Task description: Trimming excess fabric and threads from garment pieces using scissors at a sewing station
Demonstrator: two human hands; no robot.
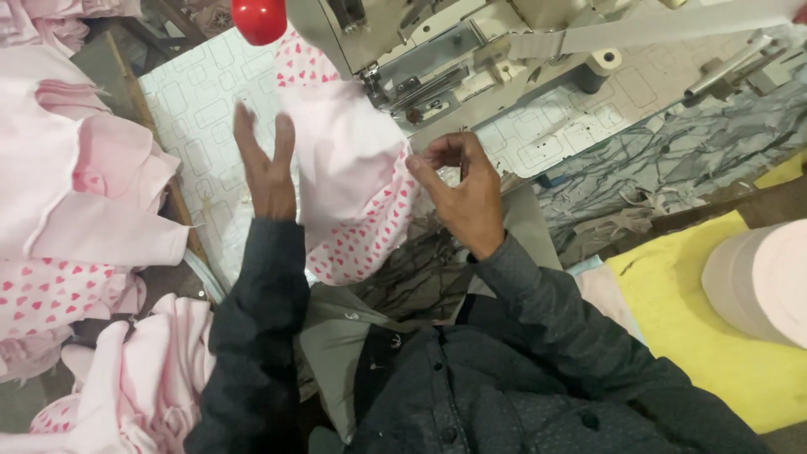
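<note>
Far left, pink garment pieces (76,176) lie heaped off the desk's (193,109) left edge, apparently handled already. The left hand (267,172) hovers, fingers spread, holding nothing. The pink heart-print garment (357,189) drapes over the desk's front edge below the sewing machine (420,59), unfinished. The right hand (462,189) pinches its hem.

head view | worn on the person's head | faces steeply down | close above the hands and sewing machine (437,59) | single view, nothing shared
</note>
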